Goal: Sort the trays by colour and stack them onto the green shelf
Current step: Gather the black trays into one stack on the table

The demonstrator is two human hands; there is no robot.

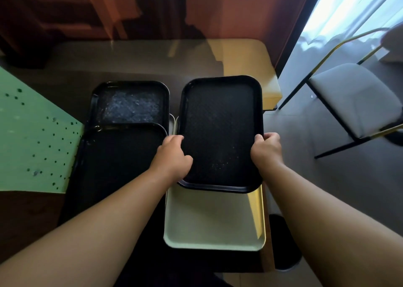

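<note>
Grey-seated chair on grey floor beside bright curtained window, orange wall behind glossy table.

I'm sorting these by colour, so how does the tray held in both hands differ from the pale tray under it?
The held tray is black; the pale tray is cream. The left hand and right hand grip the black one's long sides, while the pale one lies untouched beneath. The black tray sits farther from the person, leaving the pale tray's near half showing. Both are rounded rectangles with raised rims.

the flat cream plastic tray has its far part hidden under the rectangular black plastic tray; the perforated green shelf panel is cut off at the left edge.
</note>
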